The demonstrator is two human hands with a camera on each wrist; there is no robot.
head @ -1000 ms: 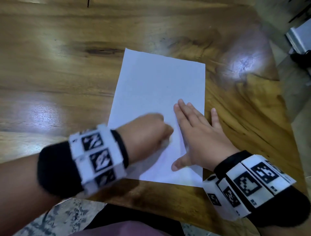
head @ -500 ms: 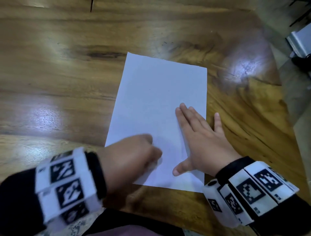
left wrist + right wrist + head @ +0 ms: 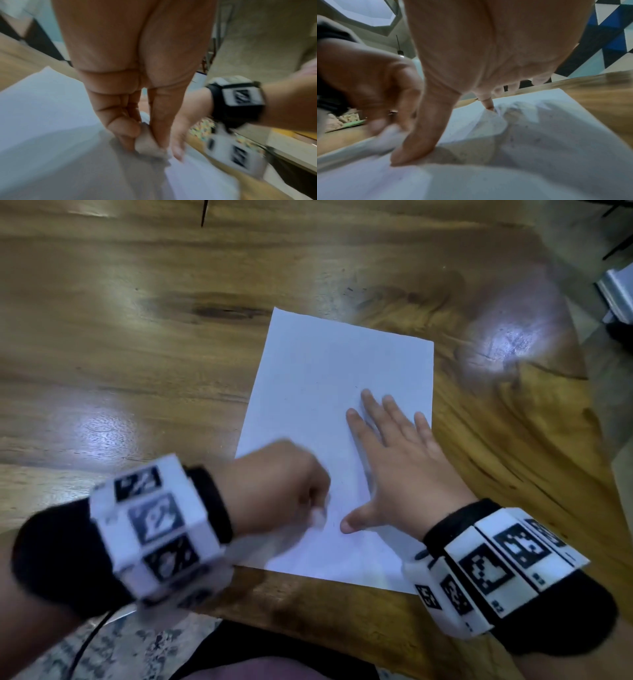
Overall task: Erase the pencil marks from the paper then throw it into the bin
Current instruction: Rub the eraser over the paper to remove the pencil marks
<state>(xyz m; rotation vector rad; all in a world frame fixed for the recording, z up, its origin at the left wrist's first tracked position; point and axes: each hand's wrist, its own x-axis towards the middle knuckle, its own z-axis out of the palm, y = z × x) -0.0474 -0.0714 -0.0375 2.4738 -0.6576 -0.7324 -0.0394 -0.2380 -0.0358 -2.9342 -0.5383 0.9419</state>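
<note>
A white sheet of paper [image 3: 329, 392] lies on the wooden table [image 3: 137, 354], near its front edge. My right hand [image 3: 394, 460] lies flat on the sheet's lower right part, fingers straight and spread, thumb out to the left. My left hand [image 3: 281, 487] is curled into a fist over the sheet's lower left and pinches a small whitish eraser [image 3: 320, 517] against the paper. In the left wrist view the eraser [image 3: 145, 143] sits between thumb and fingers, its tip on the sheet [image 3: 42, 108]. The right wrist view shows the paper [image 3: 539, 142] slightly rumpled under my palm. Faint specks dot the sheet.
The table's right edge [image 3: 589, 405] runs diagonally close to the paper, with floor beyond it. A grey object [image 3: 616, 292] stands on the floor at the far right. A thin dark stick [image 3: 205, 213] lies at the table's far edge. No bin is in view.
My left hand with the eraser slid down-left across the sheet half a second ago and has now come back up and right, towards my right thumb. The right hand stays pressed flat.
</note>
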